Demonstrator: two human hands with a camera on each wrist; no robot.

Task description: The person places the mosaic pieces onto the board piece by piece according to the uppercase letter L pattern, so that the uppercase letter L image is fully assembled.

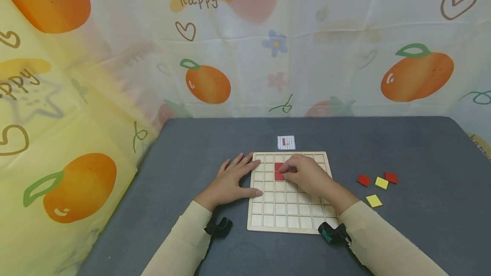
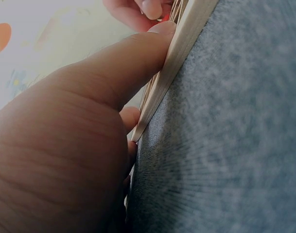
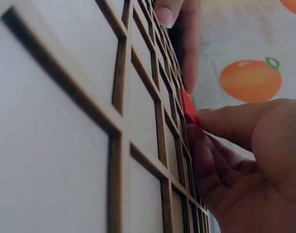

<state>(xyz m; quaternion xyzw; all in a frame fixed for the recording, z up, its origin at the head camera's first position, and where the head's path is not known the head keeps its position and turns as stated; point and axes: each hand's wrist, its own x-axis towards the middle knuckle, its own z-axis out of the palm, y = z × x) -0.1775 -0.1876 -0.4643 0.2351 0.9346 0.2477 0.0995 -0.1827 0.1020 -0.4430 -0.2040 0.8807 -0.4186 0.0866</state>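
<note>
A light wooden grid board (image 1: 268,229) lies on the table. Two red square tiles (image 1: 278,166) sit one below the other in its upper part. My right hand (image 1: 307,174) reaches over the board with curled fingers, pinching the lower red tile between thumb and fingertips. From the right wrist view, the thumb touches the red tile (image 3: 187,104) at the grid, and the fingers partly hide it. My left hand (image 1: 232,182) has its fingers spread at the board's left edge. In the left wrist view its thumb (image 2: 143,53) rests on the board's rim (image 2: 174,63).
Beyond the board lies a small printed grid card (image 1: 286,142) with coloured squares. To the right are loose tiles, two red (image 1: 363,180) and two yellow (image 1: 374,200). A fruit-patterned cloth (image 1: 245,76) hangs behind the grey table (image 1: 422,148).
</note>
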